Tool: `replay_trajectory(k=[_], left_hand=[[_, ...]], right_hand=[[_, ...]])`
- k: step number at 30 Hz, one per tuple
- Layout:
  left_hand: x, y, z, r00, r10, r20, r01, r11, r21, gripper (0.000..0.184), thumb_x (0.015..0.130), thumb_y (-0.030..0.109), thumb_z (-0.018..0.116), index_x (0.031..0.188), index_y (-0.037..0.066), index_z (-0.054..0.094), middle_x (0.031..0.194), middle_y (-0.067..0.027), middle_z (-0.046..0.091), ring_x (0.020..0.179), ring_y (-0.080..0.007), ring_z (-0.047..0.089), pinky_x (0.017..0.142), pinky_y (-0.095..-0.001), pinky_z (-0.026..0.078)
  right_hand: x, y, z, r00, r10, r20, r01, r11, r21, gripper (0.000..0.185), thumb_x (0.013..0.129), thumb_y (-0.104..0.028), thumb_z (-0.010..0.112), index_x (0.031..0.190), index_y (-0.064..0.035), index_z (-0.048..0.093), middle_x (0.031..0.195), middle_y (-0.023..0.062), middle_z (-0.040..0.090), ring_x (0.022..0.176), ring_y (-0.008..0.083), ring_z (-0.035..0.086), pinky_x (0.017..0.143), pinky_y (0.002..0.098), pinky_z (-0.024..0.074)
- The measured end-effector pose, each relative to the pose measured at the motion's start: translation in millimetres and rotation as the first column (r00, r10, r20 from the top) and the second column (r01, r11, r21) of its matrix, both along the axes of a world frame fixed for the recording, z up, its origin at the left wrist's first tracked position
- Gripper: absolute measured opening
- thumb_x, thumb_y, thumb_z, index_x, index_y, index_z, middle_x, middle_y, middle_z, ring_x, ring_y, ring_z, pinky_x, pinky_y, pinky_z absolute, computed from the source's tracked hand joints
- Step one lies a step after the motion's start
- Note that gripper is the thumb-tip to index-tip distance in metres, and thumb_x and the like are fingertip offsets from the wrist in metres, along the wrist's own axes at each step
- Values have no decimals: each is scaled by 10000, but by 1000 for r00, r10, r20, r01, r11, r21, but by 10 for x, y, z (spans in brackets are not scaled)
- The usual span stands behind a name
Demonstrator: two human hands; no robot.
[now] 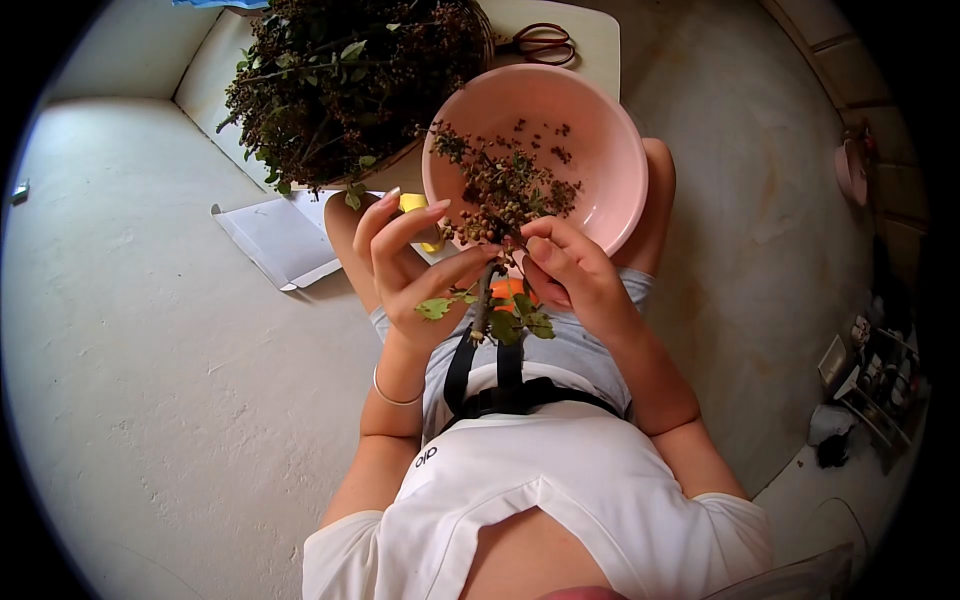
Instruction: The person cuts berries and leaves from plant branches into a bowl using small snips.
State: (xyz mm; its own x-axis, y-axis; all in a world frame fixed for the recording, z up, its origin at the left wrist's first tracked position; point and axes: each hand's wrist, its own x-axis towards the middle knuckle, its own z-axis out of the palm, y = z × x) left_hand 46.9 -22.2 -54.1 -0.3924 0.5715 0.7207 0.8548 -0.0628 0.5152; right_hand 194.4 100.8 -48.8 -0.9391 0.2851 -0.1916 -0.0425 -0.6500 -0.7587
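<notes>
My left hand [412, 278] pinches a leafy sprig [482, 308] between thumb and index finger, its other fingers raised apart. The woody stem points toward my body, with a few green leaves near its lower end. Small brownish berry clusters [497, 215] top the sprig, over the near side of a pink basin [612, 150]. At the sprig's right side, the closed fingers of my right hand [582, 272] pinch at the berries; exactly what lies between the fingertips is hidden. Loose berries [560, 153] lie inside the basin, which rests by my thighs.
A large heap of berry-bearing branches [345, 90] fills a basket on a pale table [595, 40] ahead. Scissors [545, 43] lie beside it. A white open box [275, 240] is on the left. Several items [880, 375] stand along the right wall.
</notes>
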Motion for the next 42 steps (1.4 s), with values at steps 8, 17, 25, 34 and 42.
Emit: replay_trajectory(k=[8, 17, 25, 34, 42], left_hand=[[7, -15, 10, 1000, -6, -1, 6, 999, -36, 217, 646, 157, 808, 856, 205, 782, 1213, -64, 570, 1248, -334, 383, 957, -404, 437], [14, -13, 28, 1000, -4, 18, 5, 998, -60, 271, 621, 112, 802, 879, 193, 784, 1199, -66, 579, 1250, -333, 383, 977, -410, 418], [20, 24, 45, 1000, -18, 6, 19, 996, -85, 292, 611, 104, 795, 889, 193, 778, 1183, -52, 593, 1250, -329, 387, 1001, -425, 400], [14, 33, 56, 999, -37, -2, 37, 994, -102, 243, 635, 132, 769, 870, 192, 781, 1194, -46, 597, 1240, -335, 399, 1007, -427, 399], [-6, 65, 8, 997, -19, 71, 25, 996, -85, 259, 616, 155, 737, 869, 169, 791, 1182, -67, 620, 1237, -338, 420, 983, -417, 404]], right_hand=[[13, 0, 1, 996, -61, 69, 53, 992, 119, 283, 1009, -249, 528, 1155, -7, 511, 675, -43, 467, 570, 2, 385, 497, 174, 298], [-19, -41, 66, 970, -223, 91, 134, 813, 567, 285, 983, -189, 581, 1153, 30, 517, 882, 35, 629, 791, 45, 574, 710, 212, 474], [9, 203, 43, 998, 10, 68, -18, 994, 109, 260, 1021, -260, 491, 1068, -9, 544, 613, -31, 469, 498, 15, 376, 442, 186, 297], [31, 510, 131, 949, 277, 153, -275, 961, -35, 270, 1021, -304, 478, 1010, -49, 565, 550, -62, 381, 451, 15, 290, 408, 195, 205], [85, 546, 228, 975, 55, 215, -197, 663, 722, 243, 973, -158, 567, 1154, 3, 554, 821, 18, 612, 745, 45, 537, 667, 196, 426]])
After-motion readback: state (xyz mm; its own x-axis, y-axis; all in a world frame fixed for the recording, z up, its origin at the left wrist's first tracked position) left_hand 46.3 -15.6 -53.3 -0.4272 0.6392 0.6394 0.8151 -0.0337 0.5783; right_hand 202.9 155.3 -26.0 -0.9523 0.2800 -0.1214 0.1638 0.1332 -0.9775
